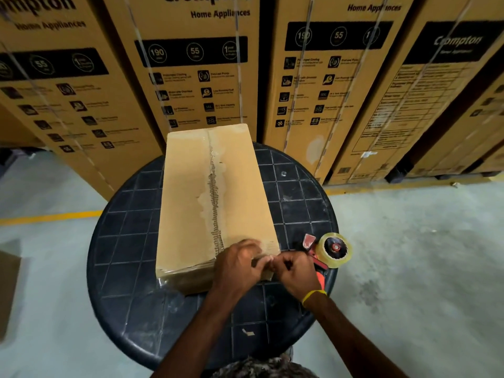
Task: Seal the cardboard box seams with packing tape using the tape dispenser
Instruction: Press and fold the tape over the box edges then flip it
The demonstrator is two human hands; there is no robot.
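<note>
Behind your work stands a wall of tall printed brown appliance cartons (196, 66), not part of the job. Your round dark plastic table with a grid-patterned top (131, 236) carries the long plain brown cardboard box (188, 203), lying lengthwise from near to far. Its long centre seam (214, 197) already shows glossy clear tape along its whole length, so that run looks finished; shiny tape also wraps the near end face. What seems left is the near right corner, where both your hands meet. Your left hand (240, 264) lies curled against the box's near edge, and your right hand (296, 271) has its fingertips pressed together, apparently pinching a tape end, though blur hides it. The red-handled tape dispenser with its clear roll (331, 249) rests on the table just right of the box, ungripped.
</note>
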